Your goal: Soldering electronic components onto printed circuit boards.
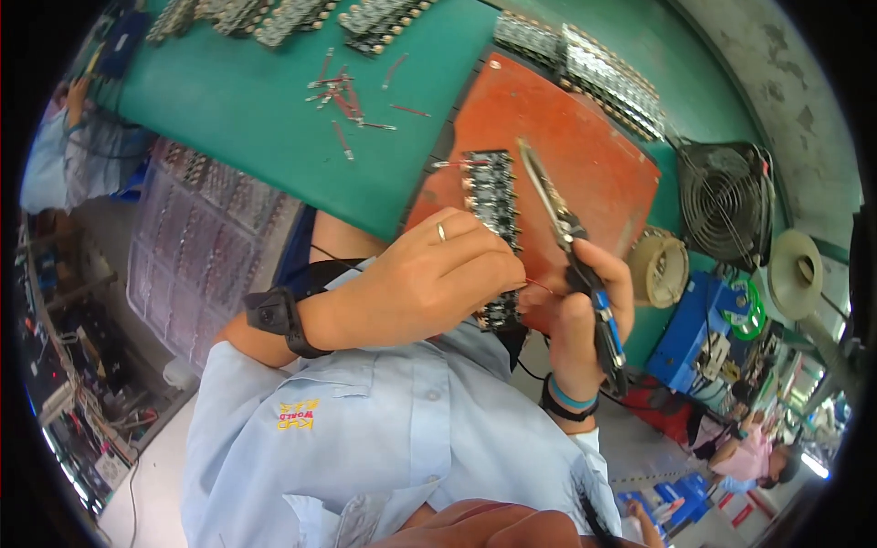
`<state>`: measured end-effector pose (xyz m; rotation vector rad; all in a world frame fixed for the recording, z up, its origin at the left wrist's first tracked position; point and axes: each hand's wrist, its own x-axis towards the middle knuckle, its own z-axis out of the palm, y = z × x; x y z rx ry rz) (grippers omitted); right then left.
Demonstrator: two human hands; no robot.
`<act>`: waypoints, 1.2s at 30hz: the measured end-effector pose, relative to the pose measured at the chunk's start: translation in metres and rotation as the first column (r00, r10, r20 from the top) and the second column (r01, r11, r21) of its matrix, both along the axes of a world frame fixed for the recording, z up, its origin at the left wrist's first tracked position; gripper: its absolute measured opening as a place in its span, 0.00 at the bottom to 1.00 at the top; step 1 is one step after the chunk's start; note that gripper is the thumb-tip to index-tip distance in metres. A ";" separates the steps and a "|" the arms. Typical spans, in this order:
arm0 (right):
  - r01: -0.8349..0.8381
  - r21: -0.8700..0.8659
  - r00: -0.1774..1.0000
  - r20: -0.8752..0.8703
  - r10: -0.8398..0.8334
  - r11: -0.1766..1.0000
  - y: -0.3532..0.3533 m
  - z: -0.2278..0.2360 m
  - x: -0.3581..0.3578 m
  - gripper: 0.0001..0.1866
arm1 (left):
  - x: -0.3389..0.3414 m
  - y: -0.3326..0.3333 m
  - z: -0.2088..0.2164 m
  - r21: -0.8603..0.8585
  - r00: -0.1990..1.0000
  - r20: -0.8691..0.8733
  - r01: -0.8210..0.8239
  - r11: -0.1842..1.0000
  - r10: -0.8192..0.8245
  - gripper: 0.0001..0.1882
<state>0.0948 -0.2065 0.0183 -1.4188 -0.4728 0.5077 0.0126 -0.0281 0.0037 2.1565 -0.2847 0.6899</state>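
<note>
A long black circuit board [494, 196] lies on a reddish-brown mat, running toward me. My left hand [448, 274] is closed over its near half, fingers pinched at the board's right edge. From those fingertips a short red wire [539, 286] sticks out toward my right hand [585, 306]. That hand is wrapped around the black-and-blue handle of a soldering iron [548, 196], whose metal tip points away from me, right of the board's far end. Another red wire [449, 164] rests at the board's far left corner. My left fingers hide part of the board.
Loose red wires [343, 96] are scattered on the green table [247, 100]. Stacked boards [612, 78] line the back. On the right are a black fan [726, 201], a round pale container [660, 267] and a blue box [690, 329]. A partitioned clear tray [196, 247] stands at left.
</note>
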 end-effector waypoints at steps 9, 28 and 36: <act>-0.038 -0.147 0.987 0.150 0.060 0.988 -0.001 0.001 0.005 0.24 | 0.004 -0.010 -0.002 -0.068 1.000 -0.013 0.000 0.998 0.000 0.13; 0.019 -0.053 0.949 0.317 -0.002 0.998 -0.005 -0.007 0.003 0.23 | -0.005 -0.002 -0.007 -0.138 0.985 -0.134 -0.128 0.982 0.109 0.09; 0.000 -0.041 0.942 0.334 0.014 0.999 -0.002 -0.010 0.004 0.22 | -0.005 -0.002 -0.006 -0.164 0.987 -0.149 -0.084 0.983 0.060 0.09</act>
